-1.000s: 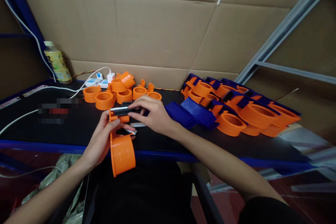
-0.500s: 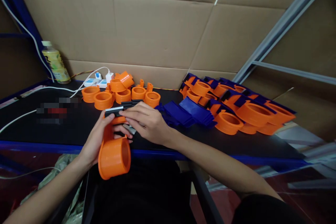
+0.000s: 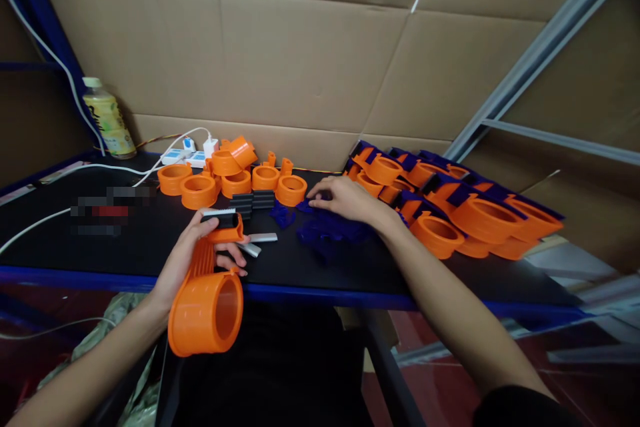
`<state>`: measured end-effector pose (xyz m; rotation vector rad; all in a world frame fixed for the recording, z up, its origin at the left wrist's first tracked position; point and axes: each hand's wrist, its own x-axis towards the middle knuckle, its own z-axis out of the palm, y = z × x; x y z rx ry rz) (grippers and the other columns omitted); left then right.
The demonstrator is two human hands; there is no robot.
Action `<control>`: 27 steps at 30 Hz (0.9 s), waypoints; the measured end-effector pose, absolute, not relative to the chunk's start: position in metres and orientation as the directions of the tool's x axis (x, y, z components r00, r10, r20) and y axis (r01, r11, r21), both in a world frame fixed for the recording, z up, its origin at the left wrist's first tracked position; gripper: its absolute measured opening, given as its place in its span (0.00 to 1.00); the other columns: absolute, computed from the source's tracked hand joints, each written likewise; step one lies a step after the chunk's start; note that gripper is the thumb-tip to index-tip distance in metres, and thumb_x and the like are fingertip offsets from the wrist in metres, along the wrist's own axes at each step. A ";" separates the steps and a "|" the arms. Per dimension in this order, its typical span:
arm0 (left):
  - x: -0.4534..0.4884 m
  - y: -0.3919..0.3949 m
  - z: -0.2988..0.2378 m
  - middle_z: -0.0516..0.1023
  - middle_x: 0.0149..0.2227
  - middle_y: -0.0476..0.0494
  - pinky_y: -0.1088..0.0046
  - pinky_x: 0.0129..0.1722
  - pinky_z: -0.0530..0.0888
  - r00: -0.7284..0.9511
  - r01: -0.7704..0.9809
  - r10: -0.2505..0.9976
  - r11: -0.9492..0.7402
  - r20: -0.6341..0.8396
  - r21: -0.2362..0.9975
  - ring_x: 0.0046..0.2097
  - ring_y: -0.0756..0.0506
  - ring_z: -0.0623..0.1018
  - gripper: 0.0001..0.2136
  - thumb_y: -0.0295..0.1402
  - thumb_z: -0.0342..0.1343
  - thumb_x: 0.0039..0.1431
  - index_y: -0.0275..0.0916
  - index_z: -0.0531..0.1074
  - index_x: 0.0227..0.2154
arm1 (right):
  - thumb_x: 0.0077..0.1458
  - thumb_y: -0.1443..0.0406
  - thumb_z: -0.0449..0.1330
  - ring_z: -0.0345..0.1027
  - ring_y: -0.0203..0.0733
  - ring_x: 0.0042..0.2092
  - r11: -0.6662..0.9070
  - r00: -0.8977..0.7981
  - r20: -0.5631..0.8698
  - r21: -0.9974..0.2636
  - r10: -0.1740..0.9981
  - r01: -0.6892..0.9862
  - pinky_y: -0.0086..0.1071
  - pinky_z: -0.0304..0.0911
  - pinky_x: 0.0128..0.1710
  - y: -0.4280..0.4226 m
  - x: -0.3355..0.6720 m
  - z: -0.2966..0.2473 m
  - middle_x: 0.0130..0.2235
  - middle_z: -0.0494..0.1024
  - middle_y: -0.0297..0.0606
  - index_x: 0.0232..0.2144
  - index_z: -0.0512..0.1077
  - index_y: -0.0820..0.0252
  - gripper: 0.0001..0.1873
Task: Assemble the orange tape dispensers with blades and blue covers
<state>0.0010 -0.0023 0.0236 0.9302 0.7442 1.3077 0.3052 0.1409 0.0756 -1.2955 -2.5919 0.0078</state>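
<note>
My left hand [image 3: 193,243] is closed around an orange tape dispenser [image 3: 206,310], its round hub hanging low over the table's front edge. A black strip with a white toothed edge [image 3: 220,217] lies on the dispenser's upper end, with my left thumb pressed on it. My right hand [image 3: 347,199] hovers over dark blue pieces [image 3: 333,230], fingers apart and bent downward, with nothing visible in them. Small blue parts [image 3: 283,215] lie to its left. Grooved black strips [image 3: 253,201] and silvery metal strips [image 3: 263,237] rest just beyond the held dispenser.
Several orange dispenser bodies [image 3: 200,191] stand along the back left, near a white power strip [image 3: 195,159] with cables. Dispensers with blue parts [image 3: 485,215] are piled at the right. A yellow-labelled bottle [image 3: 111,121] stands in the back left corner, before a cardboard wall [image 3: 300,60].
My right hand has left the black strip and moved right over the blue pieces. My left hand still holds the tape dispenser, whose hub has swung slightly left and down.
</note>
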 end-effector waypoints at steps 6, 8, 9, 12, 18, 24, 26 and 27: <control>0.002 -0.004 0.024 0.84 0.36 0.38 0.55 0.30 0.81 0.116 -0.449 0.992 0.001 0.057 0.894 0.28 0.41 0.82 0.10 0.36 0.53 0.65 0.42 0.62 0.45 | 0.58 0.61 0.65 0.74 0.42 0.45 0.749 -0.719 0.214 -0.145 0.661 0.646 0.31 0.63 0.43 0.126 0.276 0.070 0.44 0.81 0.39 0.43 0.80 0.54 0.10; 0.004 -0.006 0.025 0.83 0.36 0.38 0.56 0.28 0.81 0.115 -0.451 0.992 0.006 0.051 0.893 0.27 0.41 0.82 0.10 0.37 0.53 0.64 0.42 0.62 0.45 | 0.59 0.62 0.65 0.74 0.41 0.44 0.770 -0.745 0.193 -0.164 0.639 0.617 0.31 0.63 0.45 0.121 0.269 0.070 0.43 0.81 0.38 0.43 0.80 0.53 0.10; 0.004 -0.006 0.025 0.83 0.35 0.38 0.57 0.28 0.81 0.114 -0.450 0.992 0.007 0.049 0.893 0.27 0.41 0.82 0.10 0.37 0.54 0.64 0.42 0.62 0.46 | 0.58 0.63 0.65 0.74 0.42 0.44 0.771 -0.749 0.181 -0.167 0.637 0.615 0.32 0.63 0.45 0.120 0.267 0.070 0.43 0.82 0.37 0.43 0.80 0.53 0.09; 0.006 -0.007 0.025 0.83 0.35 0.38 0.57 0.29 0.82 0.102 -0.449 0.993 -0.001 0.052 0.894 0.27 0.42 0.82 0.10 0.37 0.54 0.64 0.41 0.64 0.45 | 0.55 0.67 0.67 0.74 0.42 0.46 0.742 -0.721 0.175 -0.169 0.670 0.648 0.31 0.63 0.45 0.119 0.265 0.067 0.43 0.82 0.37 0.41 0.80 0.54 0.10; 0.002 0.001 0.016 0.84 0.36 0.37 0.58 0.29 0.82 0.124 -0.425 0.991 0.001 0.057 0.905 0.27 0.41 0.82 0.12 0.38 0.57 0.63 0.42 0.62 0.44 | 0.56 0.71 0.64 0.74 0.39 0.40 0.729 -0.696 0.219 -0.210 0.684 0.651 0.29 0.63 0.40 0.123 0.273 0.063 0.41 0.81 0.37 0.40 0.80 0.57 0.10; 0.007 -0.002 0.019 0.82 0.49 0.31 0.54 0.31 0.83 0.115 -0.424 0.992 0.008 0.045 0.906 0.37 0.36 0.85 0.13 0.37 0.57 0.64 0.41 0.64 0.48 | 0.62 0.67 0.60 0.73 0.40 0.43 0.853 -0.699 0.489 -0.281 0.522 0.441 0.33 0.66 0.45 0.107 0.255 0.077 0.42 0.81 0.40 0.40 0.80 0.58 0.08; 0.009 -0.002 0.021 0.79 0.55 0.31 0.54 0.32 0.84 0.106 -0.445 0.994 0.011 0.041 0.896 0.44 0.32 0.84 0.13 0.36 0.57 0.64 0.41 0.65 0.49 | 0.63 0.66 0.59 0.74 0.41 0.44 0.883 -0.674 0.571 -0.264 0.468 0.389 0.35 0.67 0.46 0.096 0.241 0.078 0.43 0.80 0.41 0.41 0.79 0.58 0.09; 0.008 -0.002 0.021 0.78 0.56 0.31 0.53 0.33 0.84 0.109 -0.456 0.993 0.019 0.034 0.890 0.47 0.30 0.84 0.13 0.35 0.58 0.64 0.41 0.66 0.48 | 0.64 0.66 0.58 0.74 0.41 0.45 0.892 -0.661 0.603 -0.243 0.446 0.381 0.35 0.68 0.46 0.089 0.233 0.077 0.43 0.80 0.41 0.41 0.79 0.58 0.09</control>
